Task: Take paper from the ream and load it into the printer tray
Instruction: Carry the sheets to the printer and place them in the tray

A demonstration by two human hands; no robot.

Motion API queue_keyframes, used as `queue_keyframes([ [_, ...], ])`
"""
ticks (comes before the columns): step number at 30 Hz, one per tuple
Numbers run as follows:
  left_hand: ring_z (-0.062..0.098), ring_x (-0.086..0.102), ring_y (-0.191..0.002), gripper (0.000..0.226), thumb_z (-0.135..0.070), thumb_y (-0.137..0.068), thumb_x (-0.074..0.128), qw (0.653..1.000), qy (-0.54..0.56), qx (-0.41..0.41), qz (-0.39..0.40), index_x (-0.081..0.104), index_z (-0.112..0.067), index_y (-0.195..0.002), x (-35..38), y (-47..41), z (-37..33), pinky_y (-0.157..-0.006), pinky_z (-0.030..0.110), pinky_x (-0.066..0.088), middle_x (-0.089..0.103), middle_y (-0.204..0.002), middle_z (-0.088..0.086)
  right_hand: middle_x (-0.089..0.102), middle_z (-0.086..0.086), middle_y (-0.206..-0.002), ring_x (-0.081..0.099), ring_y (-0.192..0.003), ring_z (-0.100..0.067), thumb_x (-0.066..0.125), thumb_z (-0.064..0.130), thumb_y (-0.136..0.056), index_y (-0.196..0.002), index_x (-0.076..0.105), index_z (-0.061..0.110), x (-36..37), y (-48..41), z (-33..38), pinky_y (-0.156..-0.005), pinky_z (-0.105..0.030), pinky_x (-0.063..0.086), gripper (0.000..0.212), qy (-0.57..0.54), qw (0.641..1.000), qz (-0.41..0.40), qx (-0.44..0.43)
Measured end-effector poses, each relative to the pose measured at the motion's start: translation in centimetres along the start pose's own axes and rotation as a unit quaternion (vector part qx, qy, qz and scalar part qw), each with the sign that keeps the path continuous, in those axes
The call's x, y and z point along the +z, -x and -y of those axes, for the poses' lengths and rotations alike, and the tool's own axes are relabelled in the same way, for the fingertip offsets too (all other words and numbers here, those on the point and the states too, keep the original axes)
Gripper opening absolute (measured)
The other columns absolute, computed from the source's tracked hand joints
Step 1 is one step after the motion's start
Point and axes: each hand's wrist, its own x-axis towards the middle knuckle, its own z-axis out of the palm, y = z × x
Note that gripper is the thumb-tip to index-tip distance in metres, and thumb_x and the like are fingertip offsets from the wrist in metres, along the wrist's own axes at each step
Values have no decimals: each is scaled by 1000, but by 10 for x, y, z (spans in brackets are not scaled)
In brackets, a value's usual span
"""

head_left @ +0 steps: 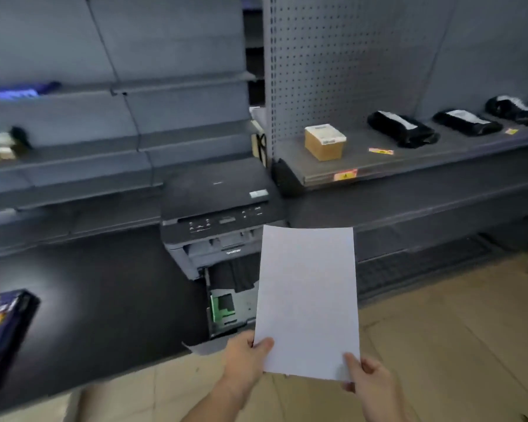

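Observation:
Both my hands hold a white stack of paper [308,300] by its near edge, upright in front of me. My left hand [246,357] pinches the lower left corner and my right hand [368,382] grips the lower right corner. Behind the paper stands a dark printer [217,214] on a black counter. Its paper tray [226,306] is pulled out toward me, showing a green guide inside; the paper hides the tray's right part. A dark blue ream wrapper [3,327] lies at the left edge of the view.
Grey shelving [73,166] runs behind the printer. A shelf on the right [409,159] carries a small cardboard box [324,141] and several black wrapped packages [401,129]. A perforated back panel [333,62] rises above it. Tan floor [439,330] shows at lower right.

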Motion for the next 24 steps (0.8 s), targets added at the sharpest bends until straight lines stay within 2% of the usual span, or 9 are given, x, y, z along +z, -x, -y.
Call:
queue_keyframes([
  [2, 11, 58, -55, 26, -15, -87, 71, 998, 23, -22, -47, 68, -12, -62, -19, -8, 6, -52, 17, 46, 70, -63, 0, 76, -14, -79, 66, -43, -24, 75, 20, -84, -90, 76, 4, 28, -9, 11, -49, -25, 43, 16, 21, 999, 30, -12],
  [5, 18, 57, -58, 20, -16, -85, 73, 994, 57, -57, -79, 71, -9, -66, -44, -27, 15, -59, 27, 45, 68, -62, 5, 75, -10, -72, 64, -43, -20, 75, 19, -84, -89, 76, 7, 67, -21, 25, -46, -22, 42, 13, 49, 996, 65, -28],
  [7, 18, 56, -58, 19, -16, -85, 72, 990, 63, -76, -96, 72, -3, -72, -57, -40, 19, -54, 26, 44, 63, -61, 2, 72, -8, -63, 60, -37, -17, 74, 15, -85, -86, 75, 6, 89, -29, 33, -39, -16, 42, 8, 67, 994, 83, -31],
  [9, 19, 56, -57, 24, -18, -83, 72, 988, 57, -91, -112, 72, 6, -82, -64, -57, 25, -49, 26, 44, 64, -64, 4, 72, -3, -65, 58, -36, -18, 72, 13, -86, -88, 74, 7, 107, -38, 40, -35, -10, 40, 7, 85, 991, 106, -22],
  [11, 20, 58, -55, 22, -16, -83, 71, 986, 45, -108, -121, 72, 7, -83, -66, -72, 27, -43, 23, 46, 66, -66, 6, 73, 0, -67, 57, -33, -17, 71, 12, -86, -90, 75, 6, 120, -49, 41, -34, -12, 42, 8, 106, 988, 115, -8],
  [14, 19, 64, -54, 13, -11, -84, 70, 984, 28, -132, -114, 75, -1, -77, -64, -90, 28, -38, 21, 47, 71, -67, 7, 73, 2, -64, 56, -31, -18, 71, 11, -86, -86, 75, 9, 129, -63, 42, -34, -15, 42, 4, 128, 985, 116, 15],
  [19, 26, 68, -61, 12, -10, -85, 68, 978, 35, -188, -87, 74, -5, -75, -57, -107, 34, -42, 27, 54, 75, -78, 13, 74, 0, -62, 61, -38, -23, 71, 16, -84, -80, 76, 14, 135, -81, 38, -55, -29, 55, 6, 169, 976, 128, 55],
  [22, 25, 69, -62, 12, -9, -85, 68, 974, 41, -204, -88, 74, -3, -77, -54, -117, 37, -50, 35, 61, 74, -77, 12, 74, 2, -59, 58, -34, -21, 71, 11, -83, -72, 75, 18, 141, -95, 39, -51, -30, 54, 13, 185, 970, 144, 57],
  [24, 24, 68, -64, 12, -8, -86, 66, 970, 53, -221, -90, 74, -3, -78, -52, -122, 36, -57, 39, 62, 74, -76, 10, 74, 2, -59, 56, -33, -19, 70, 9, -83, -74, 75, 15, 146, -105, 44, -50, -30, 53, 13, 193, 966, 159, 61],
])
